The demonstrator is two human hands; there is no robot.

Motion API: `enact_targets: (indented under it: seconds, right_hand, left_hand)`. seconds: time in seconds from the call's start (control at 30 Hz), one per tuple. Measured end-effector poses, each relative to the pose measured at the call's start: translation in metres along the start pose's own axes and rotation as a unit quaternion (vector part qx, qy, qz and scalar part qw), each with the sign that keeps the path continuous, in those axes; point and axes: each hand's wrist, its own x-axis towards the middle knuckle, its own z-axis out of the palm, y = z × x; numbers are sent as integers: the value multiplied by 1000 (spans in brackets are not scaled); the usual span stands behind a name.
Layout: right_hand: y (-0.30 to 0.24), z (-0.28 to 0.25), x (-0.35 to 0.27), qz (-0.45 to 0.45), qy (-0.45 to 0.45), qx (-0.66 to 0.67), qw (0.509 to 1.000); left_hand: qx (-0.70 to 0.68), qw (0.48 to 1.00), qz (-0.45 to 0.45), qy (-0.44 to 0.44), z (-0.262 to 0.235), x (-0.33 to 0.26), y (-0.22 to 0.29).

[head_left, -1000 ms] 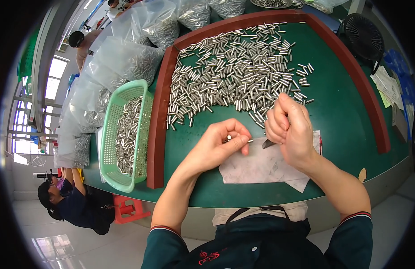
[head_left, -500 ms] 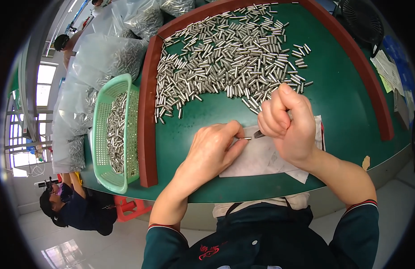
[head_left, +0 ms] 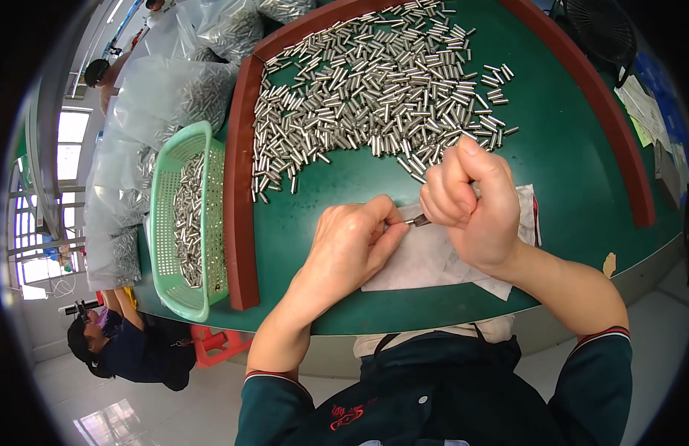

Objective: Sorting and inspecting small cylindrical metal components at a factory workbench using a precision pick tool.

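Note:
Over a whitish cloth (head_left: 437,264), my left hand (head_left: 348,241) pinches a short silvery metal pin (head_left: 410,221) between thumb and index finger. Closed in a fist, my right hand (head_left: 474,212) grips a dark, flat-tipped tool (head_left: 422,220); its handle is hidden in the palm, so its kind is unclear. The tip meets or nearly meets the pin's free end. Beyond my hands, a wide heap of similar metal pins (head_left: 381,97) covers the green tabletop (head_left: 314,193).
A dark red rail (head_left: 244,193) borders the work area. Left of it stands a green basket (head_left: 163,230) of pins, then clear plastic bags (head_left: 147,111) of pins. A black fan (head_left: 601,33) and papers (head_left: 642,111) sit at right. Another person (head_left: 129,338) works at left.
The tool's tip and the pin have come together where a gap stood between them. Both hands keep their grips, and the view has shifted slightly.

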Motion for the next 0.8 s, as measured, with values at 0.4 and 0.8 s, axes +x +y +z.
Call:
enact_targets:
  seconds: [0.4,0.8]
  right_hand:
    - [-1,1,0,-3,-10,-12,1000]
    - [5,8,-4,-43,-15,-89,995]
  left_hand:
    - [-12,1000,-13,-1,0,0,-1]
    - [-28,999,-33,-13,-2,3,2]
